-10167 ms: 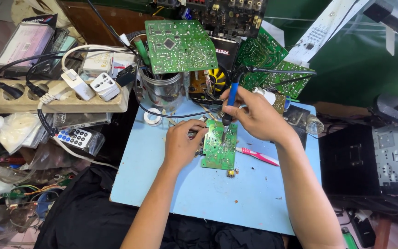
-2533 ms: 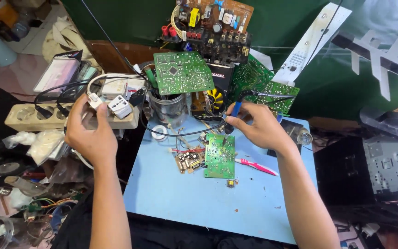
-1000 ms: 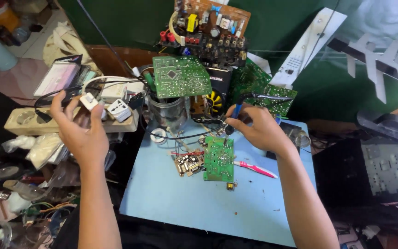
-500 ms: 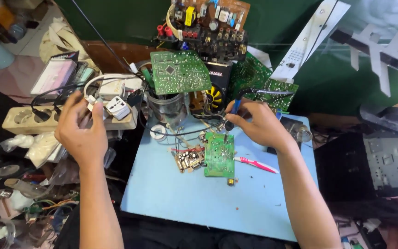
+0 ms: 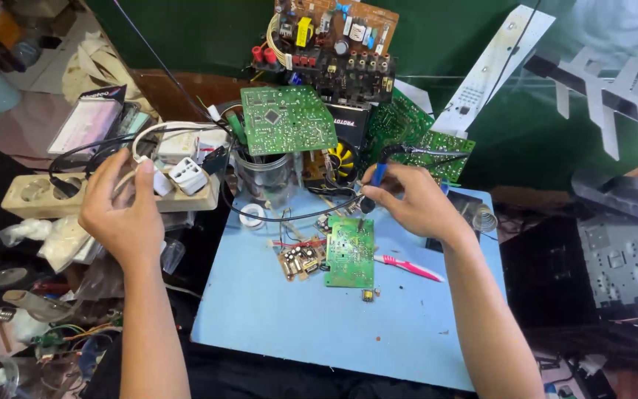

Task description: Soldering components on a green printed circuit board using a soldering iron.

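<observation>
Iron over green board

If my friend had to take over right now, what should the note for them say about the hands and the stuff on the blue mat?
Left hand: off the mat, fingers at the white plug on the beige power strip.
Right hand: grips the blue-handled soldering iron, tip down just above the top edge of the green circuit board.
Things: the board lies flat on the blue mat, a small brown board touching its left side, a pink tool to its right.
Done: cannot tell which joints are soldered.
Left: iron in hand, boards out, nothing put away.
</observation>
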